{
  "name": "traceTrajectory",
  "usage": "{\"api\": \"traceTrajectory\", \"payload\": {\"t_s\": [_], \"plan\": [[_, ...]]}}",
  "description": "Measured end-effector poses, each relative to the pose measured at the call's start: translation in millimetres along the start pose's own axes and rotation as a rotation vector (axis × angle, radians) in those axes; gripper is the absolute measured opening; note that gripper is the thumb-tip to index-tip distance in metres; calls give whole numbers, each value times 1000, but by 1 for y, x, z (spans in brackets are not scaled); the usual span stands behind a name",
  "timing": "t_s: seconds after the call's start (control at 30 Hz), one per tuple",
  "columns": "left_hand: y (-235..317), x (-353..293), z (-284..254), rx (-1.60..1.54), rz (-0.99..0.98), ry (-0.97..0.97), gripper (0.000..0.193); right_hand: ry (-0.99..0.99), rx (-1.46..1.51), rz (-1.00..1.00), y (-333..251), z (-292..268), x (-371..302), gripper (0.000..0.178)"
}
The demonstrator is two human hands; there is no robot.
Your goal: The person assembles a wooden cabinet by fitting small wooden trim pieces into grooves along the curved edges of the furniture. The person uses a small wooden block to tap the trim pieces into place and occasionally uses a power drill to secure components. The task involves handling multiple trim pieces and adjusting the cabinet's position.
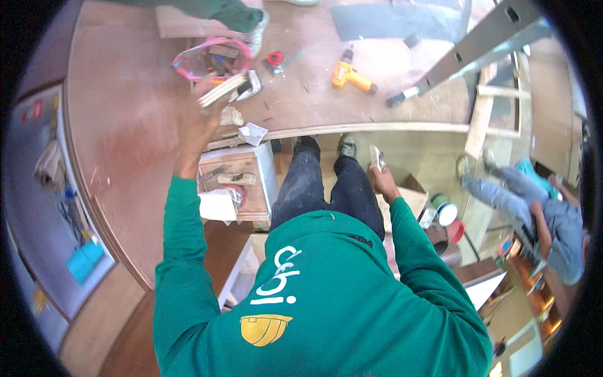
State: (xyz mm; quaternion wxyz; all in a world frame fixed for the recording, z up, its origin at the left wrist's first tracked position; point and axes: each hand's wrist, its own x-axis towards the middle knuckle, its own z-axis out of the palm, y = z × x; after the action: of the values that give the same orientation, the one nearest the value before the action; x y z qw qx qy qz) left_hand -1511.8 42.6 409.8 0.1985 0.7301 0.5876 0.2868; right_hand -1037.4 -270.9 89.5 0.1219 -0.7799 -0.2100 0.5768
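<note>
My left hand (200, 116), blurred, is raised over the work surface with its fingers closed around a pale flat piece of wood (223, 90). Just beyond it lies a pink-rimmed bag (178, 63) with tools and wood bits inside. Crumpled white paper (252, 133) lies near the surface's edge below that hand. Down by my right leg, my right hand (384, 183) is closed on a pale, narrow hand tool (376, 157) whose exact kind I cannot make out. Part of this tool is hidden by the fingers.
A yellow cordless drill (352, 75) and a red tape measure (275, 59) lie on the wooden surface (301, 116). A metal ladder (477, 47) slants across the right. Someone's foot (256, 32) stands on the surface. Another person (534, 210) is at the right. A cabinet (248, 164) holds scraps.
</note>
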Motion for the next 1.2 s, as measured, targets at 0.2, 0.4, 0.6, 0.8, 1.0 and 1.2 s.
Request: {"api": "traceTrajectory", "payload": {"t_s": [0.2, 0.4, 0.6, 0.8, 1.0, 1.2], "plan": [[69, -95, -138, -54, -199, 728, 50, -154, -266, 42, -85, -71, -24, 51], [131, -196, -196, -768, -222, 1166, 56, -321, -330, -256, -91, -101, 12, 38], [60, -258, -195, -905, -183, 1432, 58, -187, -485, -121, -160, -38, 0, 48], [57, -327, -224, -1247, -113, 1385, 59, -112, -529, -487, -216, 79, -30, 49], [44, -345, -245, -1329, -99, 1414, 53, -157, -485, -617, -258, 131, -63, 47], [15, -361, -245, -1364, -144, 1444, 55, -306, -763, -721, -301, 204, -38, 60]]}}
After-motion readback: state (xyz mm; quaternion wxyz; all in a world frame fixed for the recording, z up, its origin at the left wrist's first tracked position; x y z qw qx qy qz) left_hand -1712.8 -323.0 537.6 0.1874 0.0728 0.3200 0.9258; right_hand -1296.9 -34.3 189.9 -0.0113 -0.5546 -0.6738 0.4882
